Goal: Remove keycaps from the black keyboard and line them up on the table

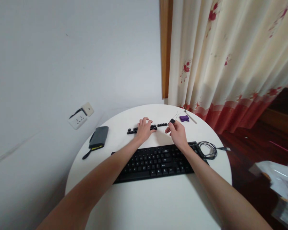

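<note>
My right grip (178, 134) is pinched, thumb against fingers, on a small, black, square plastic keycap (172, 121), raised a little above the far part of the round white tabletop (156, 201). My left grip (143, 130) has its thumb and fingers apart, curved over a long cluster of black plastic keycaps (132, 131); I cannot tell whether the fingertips press on any of them. A short row of black keycaps (162, 125) lies between my two hands.

Nearer to me, under both forearms, the black plastic keyboard (144, 163) lies across the tabletop. Just beside its right end is a coiled black cable (215, 150) with a metal USB plug (227, 149).

Beyond my right hand lie a folded purple cloth (184, 118) and a slim, pale-handled brush (191, 118). Well to my left sits a grey fabric pouch (99, 136) with a yellow edge and a dark strap. Farther out, a white socket plate (78, 119) is on the pale wall (110, 57), and a cream curtain (206, 57) with red flowers hangs at the right.
</note>
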A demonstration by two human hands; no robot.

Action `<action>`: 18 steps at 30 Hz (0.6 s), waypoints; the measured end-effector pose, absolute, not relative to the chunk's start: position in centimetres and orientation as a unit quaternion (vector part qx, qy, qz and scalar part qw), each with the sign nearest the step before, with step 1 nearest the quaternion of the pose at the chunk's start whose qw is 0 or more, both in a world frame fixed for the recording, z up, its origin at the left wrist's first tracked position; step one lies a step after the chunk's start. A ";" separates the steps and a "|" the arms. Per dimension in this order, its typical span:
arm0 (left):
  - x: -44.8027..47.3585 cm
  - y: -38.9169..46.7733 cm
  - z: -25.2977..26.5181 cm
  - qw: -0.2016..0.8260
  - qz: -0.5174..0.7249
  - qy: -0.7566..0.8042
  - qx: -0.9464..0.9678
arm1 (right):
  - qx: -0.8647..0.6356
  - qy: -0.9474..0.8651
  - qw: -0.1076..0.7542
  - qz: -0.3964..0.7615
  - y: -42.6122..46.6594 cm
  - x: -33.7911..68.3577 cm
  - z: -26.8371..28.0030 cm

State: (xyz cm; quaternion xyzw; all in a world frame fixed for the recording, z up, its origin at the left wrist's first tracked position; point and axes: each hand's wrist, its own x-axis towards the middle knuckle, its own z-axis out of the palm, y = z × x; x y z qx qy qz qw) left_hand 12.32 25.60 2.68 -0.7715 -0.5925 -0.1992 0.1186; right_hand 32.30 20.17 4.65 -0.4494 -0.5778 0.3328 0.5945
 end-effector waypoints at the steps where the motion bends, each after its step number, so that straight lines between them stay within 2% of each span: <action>1: 12.3 25.6 2.7 0.120 -0.198 -0.595 -0.770 | -0.448 -0.579 0.594 0.334 20.2 32.3 4.6; 18: 13.0 26.2 2.5 0.103 -0.217 -0.590 -0.771 | -0.450 -0.588 0.585 0.331 20.2 32.4 4.6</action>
